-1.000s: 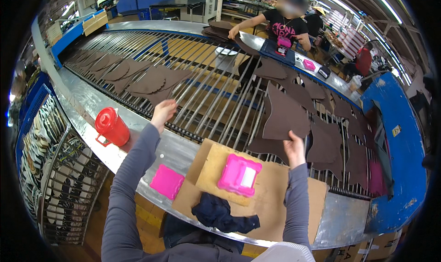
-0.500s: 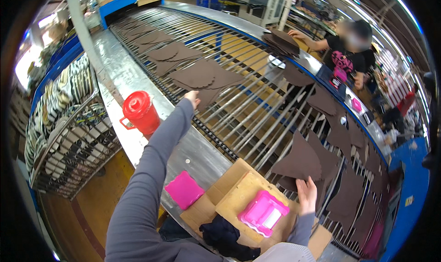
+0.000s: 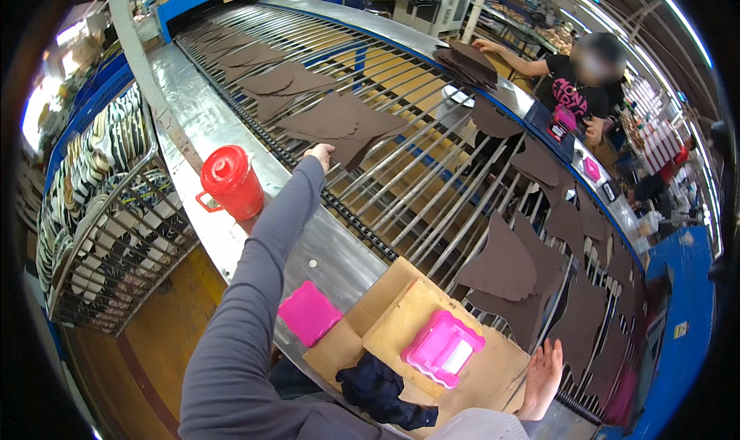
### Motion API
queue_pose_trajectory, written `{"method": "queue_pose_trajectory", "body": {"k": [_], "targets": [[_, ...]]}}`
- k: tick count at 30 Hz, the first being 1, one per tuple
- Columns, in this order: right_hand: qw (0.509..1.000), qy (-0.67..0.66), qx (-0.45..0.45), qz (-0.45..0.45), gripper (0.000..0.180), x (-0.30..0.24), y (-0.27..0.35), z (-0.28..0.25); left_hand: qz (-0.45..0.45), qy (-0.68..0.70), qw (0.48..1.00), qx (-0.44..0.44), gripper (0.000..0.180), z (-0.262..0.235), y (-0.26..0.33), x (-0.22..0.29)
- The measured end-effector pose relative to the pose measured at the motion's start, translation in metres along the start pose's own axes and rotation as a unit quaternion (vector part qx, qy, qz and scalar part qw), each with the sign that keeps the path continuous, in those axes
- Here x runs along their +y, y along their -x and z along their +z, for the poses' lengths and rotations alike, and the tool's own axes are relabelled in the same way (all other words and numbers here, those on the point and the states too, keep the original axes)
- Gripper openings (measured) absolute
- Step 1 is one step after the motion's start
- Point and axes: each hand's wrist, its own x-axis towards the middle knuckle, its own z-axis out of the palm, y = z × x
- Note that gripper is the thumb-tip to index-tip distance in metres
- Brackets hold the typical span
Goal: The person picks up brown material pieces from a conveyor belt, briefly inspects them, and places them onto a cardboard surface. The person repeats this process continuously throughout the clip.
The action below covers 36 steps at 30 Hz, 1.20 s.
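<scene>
At the near edge of the roller conveyor (image 3: 401,185), my left hand (image 3: 321,156) has its fingers curled together at the lower edge of a dark brown flat cut piece (image 3: 351,151). That piece lies partly beneath other brown cut pieces (image 3: 335,120), one with a scalloped edge. My right hand (image 3: 543,372) is open, fingers stretched upward, holding nothing. It hovers beside the cardboard (image 3: 501,367) at the conveyor's near side. Just beyond it, overlapping brown pieces (image 3: 497,262) rest on the rollers.
A red lidded jug (image 3: 231,184) stands on the metal ledge. A magenta square (image 3: 310,313), a pink plastic tray (image 3: 443,349) and dark cloth (image 3: 378,394) are near me. Across the conveyor, a person (image 3: 578,89) touches a brown stack (image 3: 466,64). A wire rack (image 3: 119,243) stands left.
My right hand has come away from the brown pieces and moved nearer to me, to the right. My left hand stays at the conveyor's near edge. The view has shifted slightly.
</scene>
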Motion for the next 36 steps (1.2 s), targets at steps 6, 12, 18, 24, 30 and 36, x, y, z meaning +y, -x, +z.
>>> {"method": "queue_pose_trajectory", "body": {"k": [6, 12, 18, 24, 30, 36], "targets": [[0.988, -0.042, -0.148, -0.026, 0.056, -0.031, 0.009, 0.052, -0.031, 0.156, 0.958, -0.238, 0.024, 0.071, 0.201, 0.055], [0.915, 0.044, -0.401, -0.028, 0.060, -0.051, 0.050, 0.195, 0.174, 0.109, 0.880, -0.429, 0.018, 0.084, 0.401, 0.025], [0.882, 0.147, -0.336, -0.297, 0.047, -0.063, 0.093, 0.206, 0.219, 0.061, 0.819, -0.527, 0.018, 0.063, 0.481, -0.014], [0.843, 0.335, -0.261, -0.329, 0.037, -0.054, 0.103, 0.154, 0.158, 0.163, 0.871, -0.436, 0.014, 0.026, 0.454, 0.014], [0.817, 0.386, -0.249, -0.347, 0.021, -0.014, 0.070, 0.131, 0.408, -0.189, 0.774, -0.446, 0.022, -0.023, 0.402, 0.032], [0.791, 0.382, -0.284, -0.385, 0.021, 0.005, 0.067, 0.138, 0.422, -0.306, 0.749, -0.409, 0.017, -0.049, 0.383, 0.025]]}}
